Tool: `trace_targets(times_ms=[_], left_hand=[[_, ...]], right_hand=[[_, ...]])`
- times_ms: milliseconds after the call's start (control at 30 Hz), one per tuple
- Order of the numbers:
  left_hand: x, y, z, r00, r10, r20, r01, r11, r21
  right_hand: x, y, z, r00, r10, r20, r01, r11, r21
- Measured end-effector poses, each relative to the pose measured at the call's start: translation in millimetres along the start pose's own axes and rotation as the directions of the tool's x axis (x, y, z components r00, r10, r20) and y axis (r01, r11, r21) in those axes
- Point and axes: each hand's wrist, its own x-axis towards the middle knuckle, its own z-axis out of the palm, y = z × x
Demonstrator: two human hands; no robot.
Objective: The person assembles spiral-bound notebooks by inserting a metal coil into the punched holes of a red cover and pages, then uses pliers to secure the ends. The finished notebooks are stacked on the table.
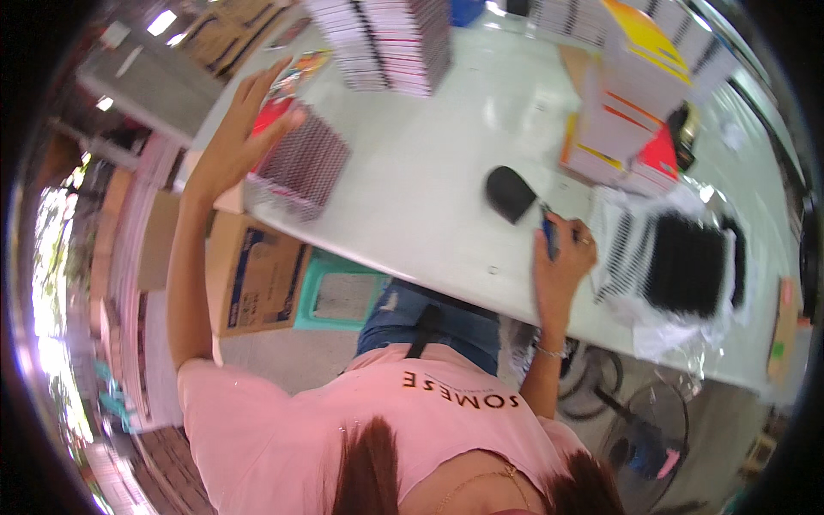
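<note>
The left hand [236, 142] lies spread flat, fingers extended, on top of a stack of spiral-bound notebooks [300, 167] at the near-left edge of the white table [412, 197]. It grips nothing; the palm rests against the top cover. The right hand [562, 257] is curled closed around a small blue tool [549, 236] at the table's near edge, well apart from that stack. A black oval object [509, 193] lies on the table just beside the right hand, toward the table's middle. An opened plastic wrapper holding black-and-white notebooks [687, 262] lies on the table just beyond the right hand, away from the stack. A taller notebook pile [395, 43] stands at the table's far edge.
</note>
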Motion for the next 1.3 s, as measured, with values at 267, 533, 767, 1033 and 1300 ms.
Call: trace_targets(times_ms=[267,533,767,1033,1300], left_hand=[[-45.6,40.2,116.7,0.984,0.017,0.179,0.03,0.966,-0.257],[-101.8,57.4,205.9,0.991,-0.106,0.076,0.126,0.927,-0.354],[-108.3,56.6,223.3,1.0,-0.019,0.016,0.024,0.948,-0.316],[-98.7,58.0,230.2,0.999,0.054,-0.008,-0.051,0.879,-0.474],[-56.9,114.6,219.5,0.982,0.189,0.013,-0.082,0.482,-0.872]], right_hand=[[6.4,0.9,-3.3,0.998,0.039,-0.056,-0.029,0.985,0.17],[51.9,54.1,-79.5,0.846,0.156,-0.51,-0.201,0.979,-0.034],[151.1,126.7,-109.9,0.921,0.228,-0.315,-0.144,0.953,0.267],[189.9,162.3,-113.0,0.923,0.377,-0.083,-0.34,0.895,0.288],[55.7,59.2,-109.4,0.804,0.521,-0.287,-0.058,0.549,0.834]])
